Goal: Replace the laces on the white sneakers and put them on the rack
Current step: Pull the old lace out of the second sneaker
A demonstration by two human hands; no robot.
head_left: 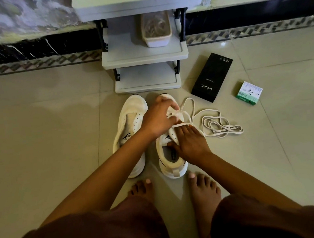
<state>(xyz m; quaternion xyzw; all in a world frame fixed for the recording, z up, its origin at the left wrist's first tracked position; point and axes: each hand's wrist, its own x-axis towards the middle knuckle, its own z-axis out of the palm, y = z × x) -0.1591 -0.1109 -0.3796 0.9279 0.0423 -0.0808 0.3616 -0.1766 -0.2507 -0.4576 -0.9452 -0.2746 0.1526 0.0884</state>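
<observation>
So the left sneaker (129, 133) sat on the tile floor (38, 130) with bare eyelets, no lace in it at all, right beside its partner. The left hand (157, 118) reached across onto the right sneaker (171, 152) and its fingers were curled round the lace up near the toe-end eyelets, pinching it there as far as I could tell. The right hand (190, 144) lay flat-ish on the tongue and side of that shoe, steadying it, fingers fairly straight, with a run of white lace (220, 126) crossing just above the fingertips. The rest of that lace trailed off in a loose pile on the floor to the right.

My take on doing this bit well: keep the shoe pinned, pull each pass snug and flat so it doesn't twist, and even up both ends before moving up a row.

The rack (144, 58) stood just beyond the toes, a tub (157, 40) on its middle shelf, the shelf below it bare. A black Vivo box (212, 77) and a small green box (249, 93) lay further right.
</observation>
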